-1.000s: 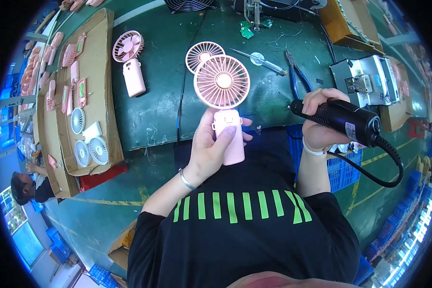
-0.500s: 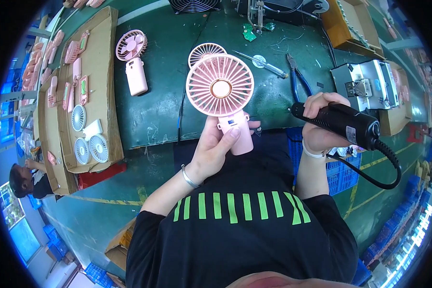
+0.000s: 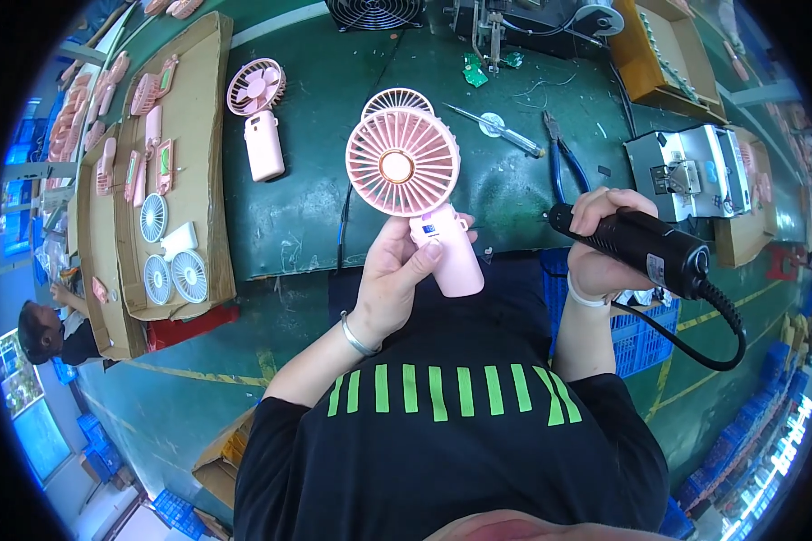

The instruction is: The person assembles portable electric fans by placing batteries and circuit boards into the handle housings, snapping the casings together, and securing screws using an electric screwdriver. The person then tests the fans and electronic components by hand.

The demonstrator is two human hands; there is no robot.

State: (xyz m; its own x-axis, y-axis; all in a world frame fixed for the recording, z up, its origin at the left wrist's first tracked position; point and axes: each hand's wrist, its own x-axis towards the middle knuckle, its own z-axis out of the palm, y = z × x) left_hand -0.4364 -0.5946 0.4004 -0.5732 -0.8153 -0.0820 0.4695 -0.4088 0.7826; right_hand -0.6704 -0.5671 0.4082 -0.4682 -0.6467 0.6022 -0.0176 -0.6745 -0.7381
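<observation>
My left hand (image 3: 390,275) is wrapped round the handle of a pink handheld fan (image 3: 456,261), thumb near its small display. The fan's round grille tilts toward the upper left and hides part of another round pink grille (image 3: 397,96) on the table behind it. My right hand (image 3: 595,257) grips a black electric screwdriver (image 3: 645,242), its tip pointing left, apart from the fan. A coiled cord trails from its rear end. Blue-handled pliers (image 3: 564,160) lie just beyond the screwdriver. Further left rests another pink handheld fan (image 3: 264,149).
A cardboard tray (image 3: 209,135) at the left holds pink fan parts and white grilles. A pen-like screwdriver (image 3: 514,138), green circuit boards (image 3: 474,72) and a metal box fixture (image 3: 708,171) are on the green table. At right stands a blue crate (image 3: 645,338). Another person (image 3: 50,329) is at far left.
The fan in my left hand has tilted, its grille leaning further left and its handle base shifting right. The screwdriver has stayed in my right hand. The whole view has shifted slightly.
</observation>
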